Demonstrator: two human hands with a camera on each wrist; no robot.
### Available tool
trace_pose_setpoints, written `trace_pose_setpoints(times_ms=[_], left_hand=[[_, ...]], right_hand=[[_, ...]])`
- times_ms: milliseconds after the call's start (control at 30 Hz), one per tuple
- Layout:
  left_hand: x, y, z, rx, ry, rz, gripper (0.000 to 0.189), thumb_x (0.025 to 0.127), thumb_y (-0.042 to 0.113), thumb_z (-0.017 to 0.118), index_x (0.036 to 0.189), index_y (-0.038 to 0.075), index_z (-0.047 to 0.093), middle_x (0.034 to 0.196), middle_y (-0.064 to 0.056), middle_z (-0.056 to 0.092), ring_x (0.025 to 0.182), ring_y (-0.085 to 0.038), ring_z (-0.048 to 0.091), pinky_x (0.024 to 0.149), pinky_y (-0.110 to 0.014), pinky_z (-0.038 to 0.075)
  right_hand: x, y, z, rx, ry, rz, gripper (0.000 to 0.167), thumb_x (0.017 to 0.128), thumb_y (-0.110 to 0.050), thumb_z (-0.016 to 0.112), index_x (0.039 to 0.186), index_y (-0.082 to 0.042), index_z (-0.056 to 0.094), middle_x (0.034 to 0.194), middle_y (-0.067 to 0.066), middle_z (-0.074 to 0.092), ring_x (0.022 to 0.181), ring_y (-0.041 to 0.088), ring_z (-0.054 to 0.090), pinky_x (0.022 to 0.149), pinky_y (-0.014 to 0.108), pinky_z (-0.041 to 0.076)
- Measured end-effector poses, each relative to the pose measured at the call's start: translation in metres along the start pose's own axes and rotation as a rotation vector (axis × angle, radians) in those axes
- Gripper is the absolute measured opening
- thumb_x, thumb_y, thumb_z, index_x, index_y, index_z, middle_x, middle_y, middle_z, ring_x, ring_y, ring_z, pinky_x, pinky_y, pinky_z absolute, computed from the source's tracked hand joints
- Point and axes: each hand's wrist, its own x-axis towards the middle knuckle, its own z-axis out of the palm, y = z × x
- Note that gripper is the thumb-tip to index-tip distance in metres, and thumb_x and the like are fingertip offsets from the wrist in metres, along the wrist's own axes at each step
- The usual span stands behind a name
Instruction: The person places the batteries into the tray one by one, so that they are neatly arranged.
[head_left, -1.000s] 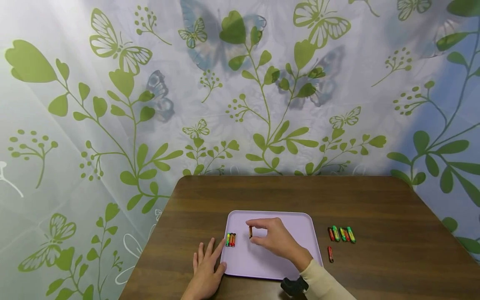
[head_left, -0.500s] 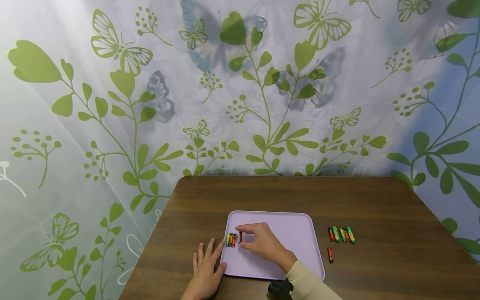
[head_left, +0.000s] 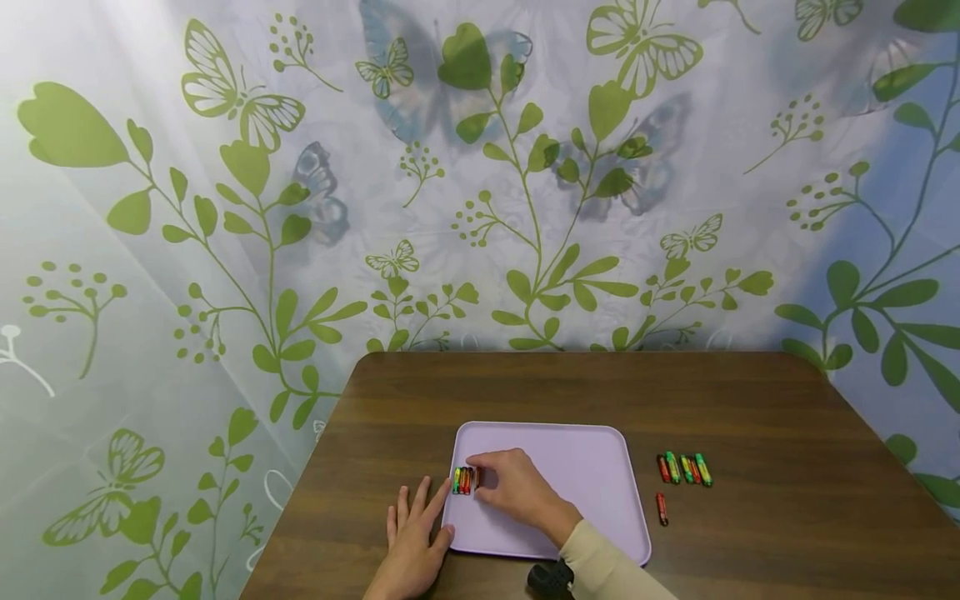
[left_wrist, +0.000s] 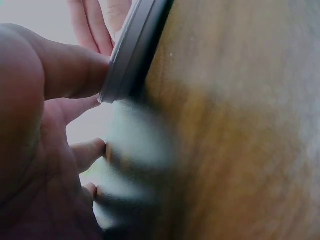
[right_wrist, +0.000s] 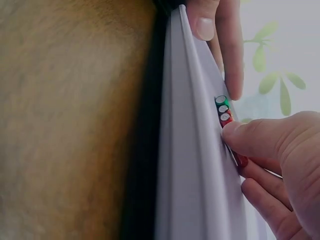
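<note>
My right hand (head_left: 521, 492) pinches a red-and-black battery (head_left: 478, 477) between thumb and fingers, low over the left part of the lilac tray (head_left: 577, 475). Just left of it lies a short row of batteries (head_left: 462, 481), green and red, side by side near the tray's left edge. In the right wrist view, the thumb partly hides the held battery (right_wrist: 242, 160) beside the row's ends. With fingers spread, my left hand (head_left: 412, 542) rests at the tray's left side, index fingertip and thumb touching the rim. The left wrist view shows that thumb against the tray rim (left_wrist: 125, 60).
Several red and green batteries (head_left: 684, 468) lie grouped on the brown wooden table (head_left: 765, 417), right of the tray. A single red battery (head_left: 662, 508) lies nearer the front. Behind the table hangs a curtain (head_left: 480, 208) with leaves and butterflies.
My right hand has carried the pinched battery leftward across the tray, close beside the row. The left hand has stayed in place.
</note>
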Motion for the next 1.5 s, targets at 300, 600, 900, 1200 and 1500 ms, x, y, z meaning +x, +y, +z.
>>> trace_pose_setpoints(times_ms=[300,600,900,1200,1500], left_hand=[[0.000,0.000,0.001,-0.006,-0.008,-0.012,0.066,0.103,0.016,0.068,0.166,0.018,0.049,0.177,-0.032,0.024,0.163,-0.065,-0.007,0.122,-0.082,-0.011],[-0.003,0.004,0.003,-0.010,-0.005,-0.016,0.066,0.103,0.016,0.068,0.166,0.018,0.049,0.177,-0.032,0.024,0.163,-0.065,-0.007,0.122,-0.082,-0.012],[-0.012,0.010,0.008,-0.010,0.002,-0.033,0.066,0.103,0.016,0.068,0.166,0.018,0.049,0.177,-0.033,0.024,0.163,-0.065,-0.006,0.123,-0.081,-0.011],[-0.017,0.015,0.012,-0.012,0.009,-0.052,0.066,0.104,0.015,0.069,0.166,0.019,0.049,0.177,-0.032,0.024,0.163,-0.064,-0.007,0.123,-0.080,-0.013],[-0.017,0.013,0.014,-0.018,-0.002,-0.064,0.066,0.104,0.017,0.068,0.167,0.021,0.048,0.178,-0.030,0.023,0.163,-0.064,-0.008,0.124,-0.079,-0.014]], right_hand=[[0.003,-0.004,0.002,-0.027,-0.012,-0.003,0.045,0.086,-0.013,0.093,0.130,-0.009,0.080,0.125,0.003,0.082,0.120,0.020,0.077,0.103,0.040,0.063],[-0.001,-0.004,-0.002,-0.018,-0.008,-0.016,0.047,0.085,-0.015,0.094,0.129,-0.008,0.080,0.125,0.003,0.083,0.119,0.021,0.077,0.103,0.040,0.063],[-0.019,0.005,-0.020,0.039,-0.022,0.003,0.049,0.084,-0.011,0.092,0.131,-0.007,0.079,0.128,0.006,0.082,0.121,0.022,0.077,0.104,0.042,0.063],[-0.038,0.020,-0.051,0.138,-0.027,0.072,0.054,0.083,-0.019,0.095,0.133,-0.008,0.079,0.132,0.005,0.080,0.114,0.034,0.079,0.099,0.048,0.064],[-0.060,0.035,-0.082,0.191,-0.010,0.094,0.057,0.084,-0.027,0.096,0.134,-0.008,0.078,0.132,0.005,0.080,0.118,0.037,0.078,0.104,0.046,0.062]])
